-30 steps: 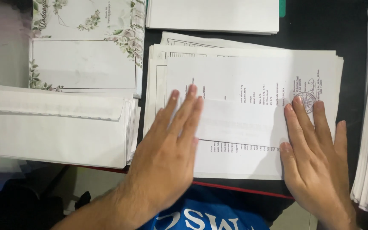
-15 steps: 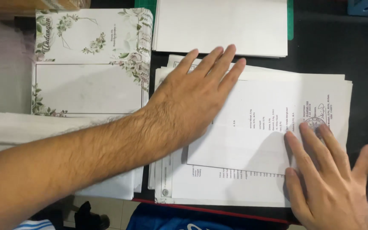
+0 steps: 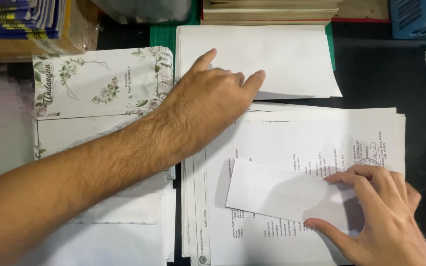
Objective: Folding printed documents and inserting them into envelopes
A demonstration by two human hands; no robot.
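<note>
From the head camera, our left hand (image 3: 213,101) reaches across to the stack of blank white sheets (image 3: 282,54) at the top, fingers loose and touching its near edge, gripping nothing. Our right hand (image 3: 380,216) pinches the folded white paper slip (image 3: 277,192) on the pile of printed white letters (image 3: 301,138) (thumb below, fingers above). We judge a flat, steady hold best keeps the fold square.
</note>
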